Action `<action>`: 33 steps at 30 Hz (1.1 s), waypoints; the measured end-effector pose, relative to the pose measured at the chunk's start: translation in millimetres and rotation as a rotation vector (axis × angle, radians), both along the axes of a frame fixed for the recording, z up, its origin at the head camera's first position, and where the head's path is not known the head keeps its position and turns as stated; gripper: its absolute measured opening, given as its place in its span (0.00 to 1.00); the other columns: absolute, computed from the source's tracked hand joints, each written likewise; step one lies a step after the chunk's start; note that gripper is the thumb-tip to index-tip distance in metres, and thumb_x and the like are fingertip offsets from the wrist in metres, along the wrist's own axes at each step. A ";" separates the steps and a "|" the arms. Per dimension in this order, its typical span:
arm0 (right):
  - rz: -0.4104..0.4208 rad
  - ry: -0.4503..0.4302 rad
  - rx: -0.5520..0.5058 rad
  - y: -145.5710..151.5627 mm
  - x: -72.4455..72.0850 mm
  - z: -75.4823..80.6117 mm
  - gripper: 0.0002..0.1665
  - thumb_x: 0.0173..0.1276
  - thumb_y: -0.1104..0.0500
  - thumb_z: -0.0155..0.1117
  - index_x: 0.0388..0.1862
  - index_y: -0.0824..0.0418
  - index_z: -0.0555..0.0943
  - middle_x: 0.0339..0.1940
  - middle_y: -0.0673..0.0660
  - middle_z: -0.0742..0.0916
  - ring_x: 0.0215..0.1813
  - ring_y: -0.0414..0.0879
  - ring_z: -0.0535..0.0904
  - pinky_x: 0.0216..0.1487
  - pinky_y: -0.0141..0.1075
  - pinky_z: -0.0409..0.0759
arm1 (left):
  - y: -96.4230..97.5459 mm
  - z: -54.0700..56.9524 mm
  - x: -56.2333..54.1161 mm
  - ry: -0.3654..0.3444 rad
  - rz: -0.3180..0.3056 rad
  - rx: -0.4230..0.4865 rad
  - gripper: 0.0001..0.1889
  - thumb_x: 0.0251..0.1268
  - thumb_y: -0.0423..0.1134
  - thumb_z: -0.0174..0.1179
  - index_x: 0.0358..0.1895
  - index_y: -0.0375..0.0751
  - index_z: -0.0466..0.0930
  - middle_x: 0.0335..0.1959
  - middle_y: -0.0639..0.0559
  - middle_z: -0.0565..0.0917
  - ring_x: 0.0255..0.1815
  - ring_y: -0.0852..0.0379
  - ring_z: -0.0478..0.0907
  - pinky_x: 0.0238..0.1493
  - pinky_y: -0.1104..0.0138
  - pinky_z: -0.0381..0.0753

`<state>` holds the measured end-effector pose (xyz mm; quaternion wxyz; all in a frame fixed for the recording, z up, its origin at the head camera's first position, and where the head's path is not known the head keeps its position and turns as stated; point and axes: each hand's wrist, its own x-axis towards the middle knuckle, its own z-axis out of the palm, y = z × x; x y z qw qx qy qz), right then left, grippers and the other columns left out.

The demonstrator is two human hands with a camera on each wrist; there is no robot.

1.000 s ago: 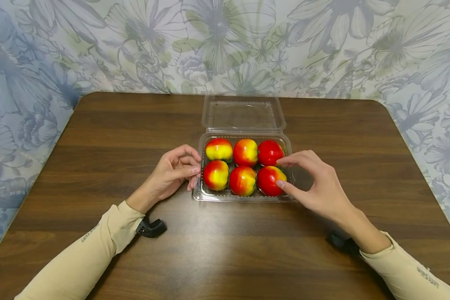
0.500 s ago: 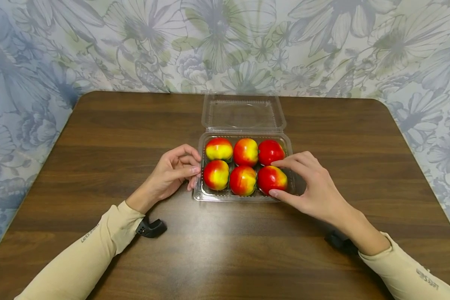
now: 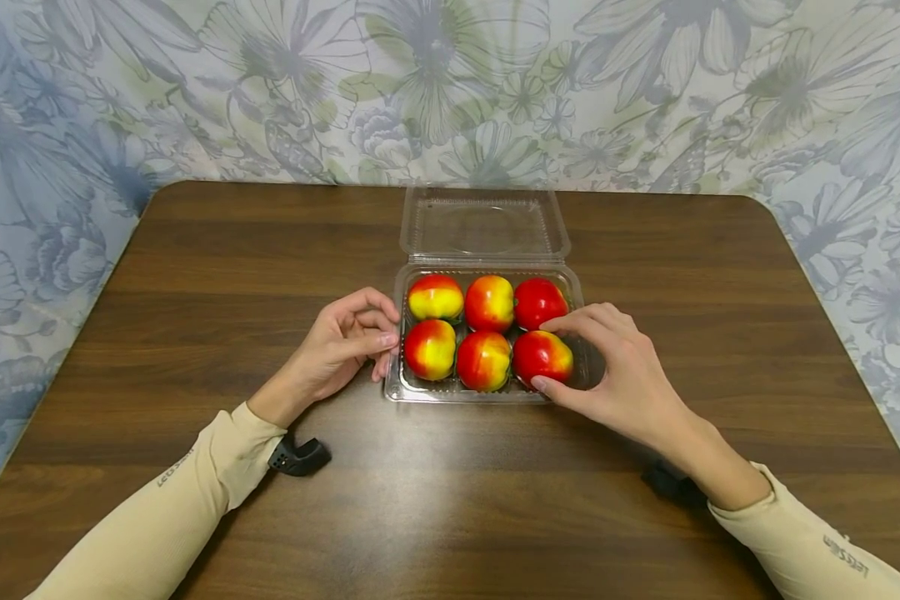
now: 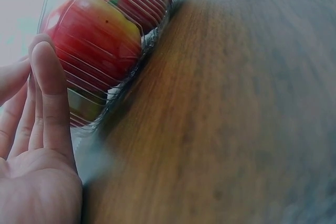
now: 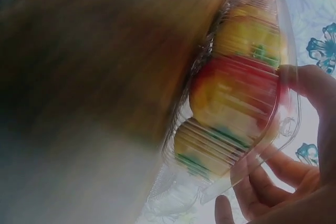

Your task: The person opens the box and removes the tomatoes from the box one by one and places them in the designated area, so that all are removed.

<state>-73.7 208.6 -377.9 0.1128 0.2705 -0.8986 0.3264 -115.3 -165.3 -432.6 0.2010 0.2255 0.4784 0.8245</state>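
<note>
A clear plastic clamshell container sits on the table with its lid folded back. Several red-and-yellow apples fill it in two rows. At its left edge, my left hand pinches the rim between thumb and fingers, as the left wrist view also shows at the container's wall. Over the right end, my right hand grips the front right apple, thumb at its near side and index finger at its far side. That apple still sits inside the container. Behind it lies the back right apple.
The brown wooden table runs back to a wall with flowered wallpaper. A black band is on my left wrist, and another dark one shows under the right.
My right hand has moved left and its thumb and fingers have come round the front right apple. The left hand has stayed at the container's edge.
</note>
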 end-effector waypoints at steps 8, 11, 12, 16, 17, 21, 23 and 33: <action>-0.033 -0.048 -0.104 -0.7 4.0 4.8 0.33 0.48 0.53 0.88 0.56 0.48 0.86 0.51 0.41 0.86 0.55 0.39 0.81 0.57 0.36 0.80 | 0.3 1.8 1.1 -0.021 0.003 -0.011 0.13 0.71 0.15 0.53 0.52 0.31 0.74 0.32 0.42 0.87 0.20 0.51 0.80 0.21 0.66 0.83; -0.031 -0.040 -0.130 -1.3 4.9 6.3 0.33 0.48 0.55 0.88 0.56 0.48 0.86 0.51 0.42 0.86 0.55 0.39 0.81 0.56 0.36 0.80 | 0.5 0.9 0.9 -0.015 -0.002 -0.007 0.13 0.72 0.15 0.52 0.52 0.31 0.73 0.32 0.43 0.87 0.19 0.52 0.80 0.20 0.67 0.83; -0.029 -0.035 -0.135 -1.4 4.9 6.5 0.33 0.48 0.55 0.88 0.56 0.48 0.86 0.51 0.42 0.86 0.54 0.39 0.81 0.56 0.36 0.80 | 0.5 0.6 0.8 -0.014 -0.004 -0.006 0.12 0.72 0.15 0.52 0.52 0.31 0.73 0.32 0.43 0.87 0.19 0.52 0.80 0.20 0.67 0.83; -0.025 -0.019 -0.159 -2.1 5.8 7.5 0.34 0.47 0.56 0.87 0.56 0.48 0.86 0.50 0.43 0.86 0.54 0.39 0.81 0.54 0.35 0.79 | 0.7 -0.5 0.6 -0.004 -0.003 0.000 0.12 0.72 0.15 0.52 0.52 0.30 0.73 0.32 0.43 0.87 0.19 0.52 0.80 0.20 0.67 0.82; -0.025 -0.016 -0.168 -2.1 5.9 7.5 0.34 0.47 0.56 0.87 0.56 0.48 0.87 0.50 0.43 0.87 0.53 0.39 0.81 0.54 0.34 0.80 | 0.7 -0.5 0.7 -0.003 -0.002 0.000 0.12 0.72 0.15 0.52 0.52 0.30 0.73 0.32 0.43 0.87 0.19 0.52 0.80 0.20 0.67 0.83; -0.015 -0.008 -0.210 -2.1 6.2 8.3 0.34 0.46 0.59 0.87 0.56 0.50 0.87 0.49 0.46 0.87 0.51 0.40 0.80 0.51 0.30 0.80 | 0.9 -0.4 0.9 -0.005 0.001 -0.004 0.13 0.72 0.15 0.52 0.52 0.31 0.73 0.32 0.42 0.87 0.19 0.52 0.80 0.20 0.67 0.83; -0.011 -0.012 -0.220 -1.7 6.2 8.5 0.35 0.46 0.60 0.87 0.57 0.50 0.87 0.50 0.46 0.87 0.50 0.40 0.80 0.51 0.27 0.81 | 1.1 -0.4 0.8 0.005 -0.002 0.003 0.13 0.72 0.15 0.51 0.52 0.31 0.73 0.32 0.42 0.87 0.19 0.52 0.80 0.20 0.66 0.83; -0.003 -0.043 -0.309 1.6 5.7 15.0 0.38 0.44 0.68 0.87 0.58 0.56 0.87 0.52 0.51 0.86 0.50 0.42 0.82 0.53 0.24 0.84 | 0.9 -0.5 0.5 -0.005 -0.001 -0.002 0.13 0.71 0.14 0.51 0.51 0.30 0.73 0.32 0.42 0.87 0.19 0.51 0.80 0.20 0.66 0.83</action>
